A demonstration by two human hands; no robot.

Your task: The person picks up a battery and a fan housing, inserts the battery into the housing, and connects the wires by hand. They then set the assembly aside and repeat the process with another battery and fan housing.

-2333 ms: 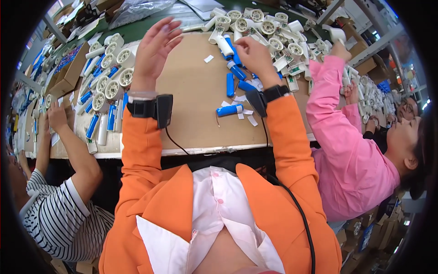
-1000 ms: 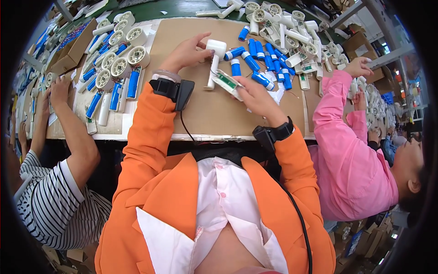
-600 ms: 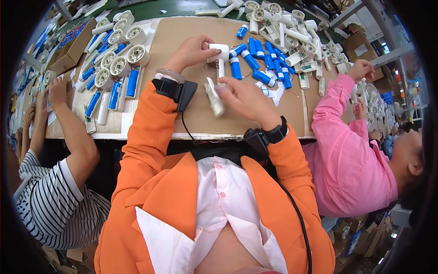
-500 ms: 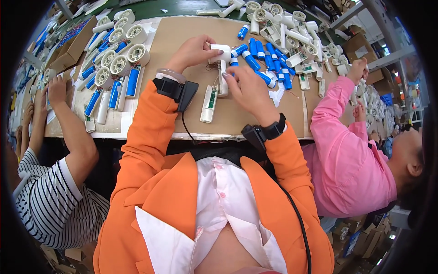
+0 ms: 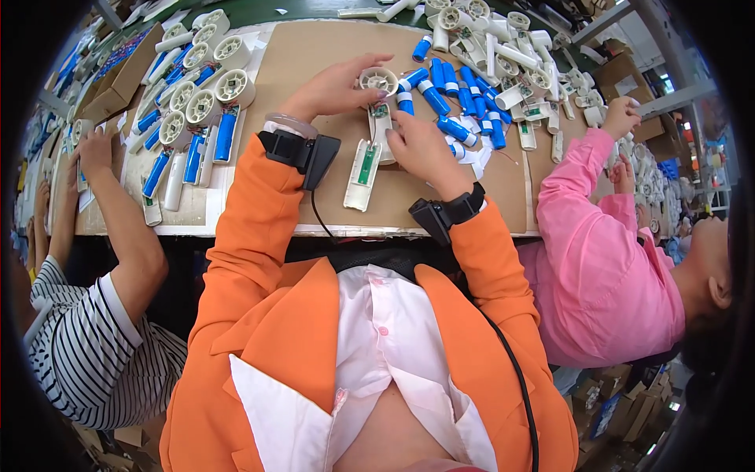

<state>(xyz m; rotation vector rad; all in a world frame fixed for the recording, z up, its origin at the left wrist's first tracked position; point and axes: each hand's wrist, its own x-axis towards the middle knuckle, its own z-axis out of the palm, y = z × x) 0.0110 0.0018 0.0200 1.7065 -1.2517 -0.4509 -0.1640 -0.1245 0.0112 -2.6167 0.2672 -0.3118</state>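
A white plastic housing, with a round spoked head (image 5: pixel 378 79) and a straight handle (image 5: pixel 381 130), is held upright over the table with its open side toward me. My left hand (image 5: pixel 338 85) grips the round head between thumb and fingers. At the handle's right edge, my right hand (image 5: pixel 429 149) has its thumb and forefinger closed against the plastic; its other fingers are curled out of sight. Just below the handle lies a white half-shell (image 5: pixel 362 175) with a green circuit board in it, thin wires running near its upper end.
Blue cylindrical cells (image 5: pixel 472 94) lie scattered right of my hands, before a heap of white housings (image 5: pixel 511 55). More housings with blue cells (image 5: pixel 202 106) stand at left, near a cardboard box (image 5: pixel 122 75). Co-workers in a striped shirt (image 5: pixel 102 346) and pink sleeve (image 5: pixel 578 189) flank me.
The housing has been turned so its spoked round head now faces me instead of its smooth side. My right hand has moved slightly down and closed in on the handle.
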